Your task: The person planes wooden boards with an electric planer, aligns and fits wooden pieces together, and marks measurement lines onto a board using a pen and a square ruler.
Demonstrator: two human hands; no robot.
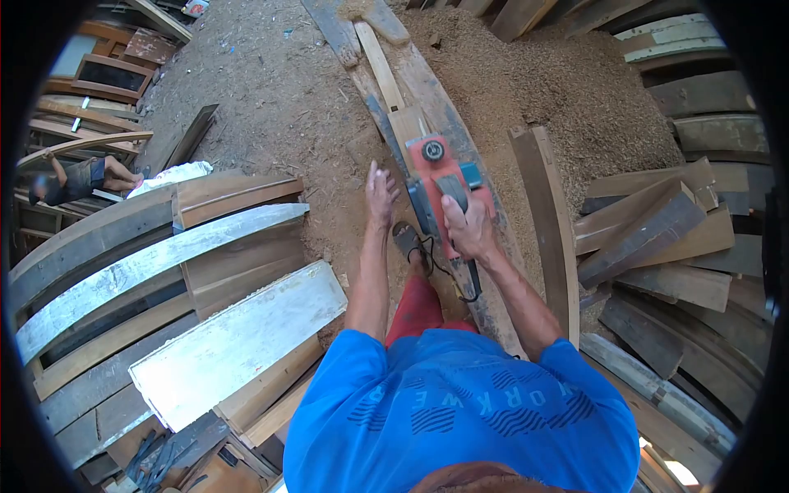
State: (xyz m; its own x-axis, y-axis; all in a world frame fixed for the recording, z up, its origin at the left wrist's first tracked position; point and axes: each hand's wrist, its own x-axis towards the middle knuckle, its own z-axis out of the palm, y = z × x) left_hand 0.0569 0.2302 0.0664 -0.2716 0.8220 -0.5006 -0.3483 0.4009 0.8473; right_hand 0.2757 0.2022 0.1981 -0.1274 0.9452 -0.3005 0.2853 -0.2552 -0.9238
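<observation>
A red electric planer with a black front knob rests on a wooden piece that lies along a long worn bench plank. My right hand is wrapped round the planer's dark rear handle. To the left of the tool, my left hand hangs in the air with its fingers apart, holding nothing. A narrow pale strip lies on the plank beyond the wooden piece. From the planer's rear a black cord hangs near my sandalled foot.
Wood shavings are heaped at the right. A long board stands beside the bench. Stacked planks line the right side. A white board and curved timbers lie at the left, where another person is at the far edge.
</observation>
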